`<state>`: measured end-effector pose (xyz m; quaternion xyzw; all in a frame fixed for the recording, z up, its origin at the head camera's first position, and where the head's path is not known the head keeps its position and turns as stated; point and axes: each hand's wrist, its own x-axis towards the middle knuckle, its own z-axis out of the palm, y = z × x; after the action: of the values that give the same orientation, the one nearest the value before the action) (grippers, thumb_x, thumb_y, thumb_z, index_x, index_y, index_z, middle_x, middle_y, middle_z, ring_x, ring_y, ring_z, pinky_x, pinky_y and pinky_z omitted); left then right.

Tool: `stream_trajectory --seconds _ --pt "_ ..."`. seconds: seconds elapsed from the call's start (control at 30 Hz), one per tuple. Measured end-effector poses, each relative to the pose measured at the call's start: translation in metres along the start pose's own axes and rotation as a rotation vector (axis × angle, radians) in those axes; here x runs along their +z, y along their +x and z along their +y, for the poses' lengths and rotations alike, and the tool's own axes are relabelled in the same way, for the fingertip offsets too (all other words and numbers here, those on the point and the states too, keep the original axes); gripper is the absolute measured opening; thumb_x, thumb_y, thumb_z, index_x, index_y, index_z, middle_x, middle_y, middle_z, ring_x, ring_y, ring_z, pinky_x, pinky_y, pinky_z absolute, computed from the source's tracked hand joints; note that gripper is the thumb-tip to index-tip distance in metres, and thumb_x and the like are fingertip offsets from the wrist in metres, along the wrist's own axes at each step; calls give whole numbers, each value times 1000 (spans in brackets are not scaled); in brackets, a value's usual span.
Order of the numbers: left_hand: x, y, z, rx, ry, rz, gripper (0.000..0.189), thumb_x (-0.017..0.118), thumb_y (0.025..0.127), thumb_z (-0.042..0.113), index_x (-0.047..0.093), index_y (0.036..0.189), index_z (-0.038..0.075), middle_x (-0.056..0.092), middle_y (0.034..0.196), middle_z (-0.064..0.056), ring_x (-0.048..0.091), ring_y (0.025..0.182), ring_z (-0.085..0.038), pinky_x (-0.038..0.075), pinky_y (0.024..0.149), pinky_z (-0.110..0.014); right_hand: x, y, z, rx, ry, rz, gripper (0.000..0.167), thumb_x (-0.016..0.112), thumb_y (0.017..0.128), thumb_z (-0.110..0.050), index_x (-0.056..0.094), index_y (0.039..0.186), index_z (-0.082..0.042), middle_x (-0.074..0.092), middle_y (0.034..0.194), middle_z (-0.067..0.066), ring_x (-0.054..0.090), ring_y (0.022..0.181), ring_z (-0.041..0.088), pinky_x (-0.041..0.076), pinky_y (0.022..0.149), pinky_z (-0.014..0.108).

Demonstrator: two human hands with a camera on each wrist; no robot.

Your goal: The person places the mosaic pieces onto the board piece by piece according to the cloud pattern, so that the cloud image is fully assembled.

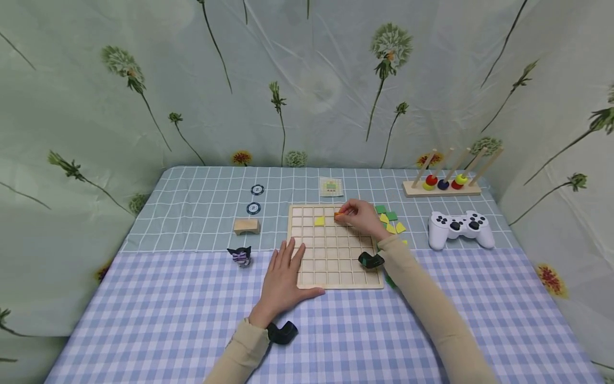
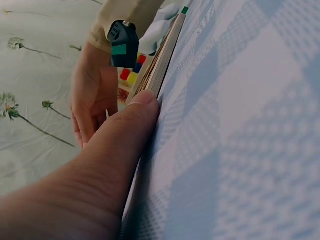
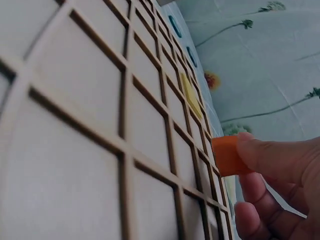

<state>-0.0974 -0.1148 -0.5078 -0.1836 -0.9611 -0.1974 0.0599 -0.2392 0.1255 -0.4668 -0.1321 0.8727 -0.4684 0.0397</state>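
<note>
A light wooden grid board point(image 1: 320, 264) lies on the table. My right hand point(image 1: 362, 217) pinches an orange square tile point(image 3: 226, 156) between thumb and finger over the board's upper part; in the right wrist view the tile stands tilted, its lower edge at the grid. One yellow tile point(image 1: 319, 221) sits in the grid to the left of that hand. With fingers spread, my left hand point(image 1: 283, 280) rests at the board's lower left. Its thumb point(image 2: 125, 122) lies against the board's near edge in the left wrist view.
Loose green and yellow tiles point(image 1: 391, 228) lie right of the board, partly behind the right arm. Behind it is a small pattern card point(image 1: 331, 186). A white game controller point(image 1: 460, 229) and a bead stand point(image 1: 441, 191) are at right; chips point(image 1: 253, 208), a wooden block point(image 1: 247, 226) and a figurine point(image 1: 241, 257) at left.
</note>
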Motion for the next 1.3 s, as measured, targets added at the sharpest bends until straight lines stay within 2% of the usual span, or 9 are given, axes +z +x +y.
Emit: stream_trajectory --seconds 0.2,0.63,0.8,1.0,1.13,1.3 --pt "0 0 0 -40 5 -12 114 62 66 78 26 151 11 14 155 -17 5 143 -30 5 114 -44 10 0 -6 -26 -68 -32 14 72 86 -18 66 88 -6 61 78 3 51 67 18 41 61 29" --pt "0 0 1 -53 30 13 115 61 65 80 27 150 10 14 155 -18 8 142 -32 7 113 -47 19 9 -8 -41 -185 -64 14 70 88 -20 70 94 -8 63 85 2 54 75 18 46 69 34" --pt "0 0 1 -55 44 13 116 61 65 80 27 150 9 14 155 -18 9 142 -32 8 113 -46 20 8 -8 -99 -255 -56 12 70 88 -17 72 94 -7 62 87 3 57 82 20 48 74 37" --pt "-1 1 1 -68 45 1 117 60 65 81 26 151 9 13 156 -17 9 142 -30 7 113 -45 18 5 -10 -145 -336 -45 14 68 89 -13 76 98 -7 62 85 4 53 78 19 45 68 36" --pt "-1 1 2 -72 42 -6 117 60 65 80 26 150 9 14 155 -17 10 142 -29 8 113 -46 10 1 -8 -134 -323 -16 16 67 89 -14 75 102 -6 62 86 5 51 75 20 42 65 34" --pt "-1 1 1 -65 30 -4 116 61 65 79 27 150 9 15 155 -17 11 142 -28 8 113 -46 -20 -11 1 -71 -266 86 18 66 90 -15 73 101 -3 63 87 10 52 69 22 42 60 35"
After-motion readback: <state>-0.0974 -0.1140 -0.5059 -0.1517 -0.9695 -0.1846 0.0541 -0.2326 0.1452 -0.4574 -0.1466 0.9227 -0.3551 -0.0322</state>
